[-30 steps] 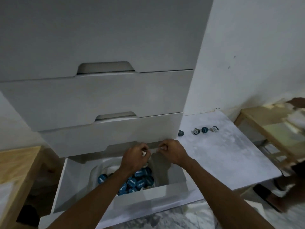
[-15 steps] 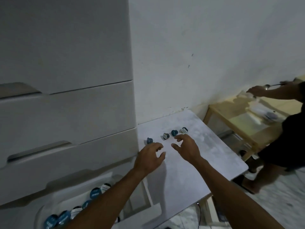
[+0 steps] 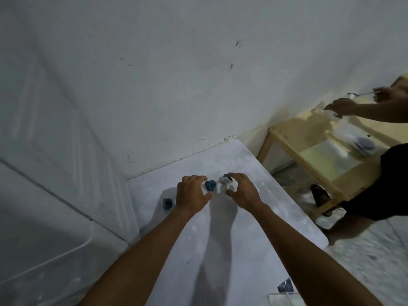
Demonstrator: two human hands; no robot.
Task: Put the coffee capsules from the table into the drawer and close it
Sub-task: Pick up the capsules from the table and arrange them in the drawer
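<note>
A: Both hands have gone forward across the white table (image 3: 242, 250) since half a second back and now sit right at the capsule row. View has swung right; the drawer unit (image 3: 55, 173) is only a blur at the left.

B: State of the left hand (image 3: 193, 194)?

A: Clawed. Fingers and thumb arch round a blue capsule (image 3: 209, 185), which sits in the gap between them. Contact cannot be told, too smeared. A pale sliver shows just inside the palm; what it is, unclear.

B: And the right hand (image 3: 244, 191)?

A: Spread, gripping nothing. Fingers curve over a white striped capsule (image 3: 225, 180), thumb held apart below it.

B: Any capsule lying free?

A: One. A dark blue capsule (image 3: 167, 203) on the table, just beside the left hand on its left, apart from the other two.

B: Surroundings?

A: Wooden side table (image 3: 304, 133) to the right, well apart from the capsules. A second person (image 3: 386, 184) stands by it, one hand holding a spoon (image 3: 358, 93).
</note>
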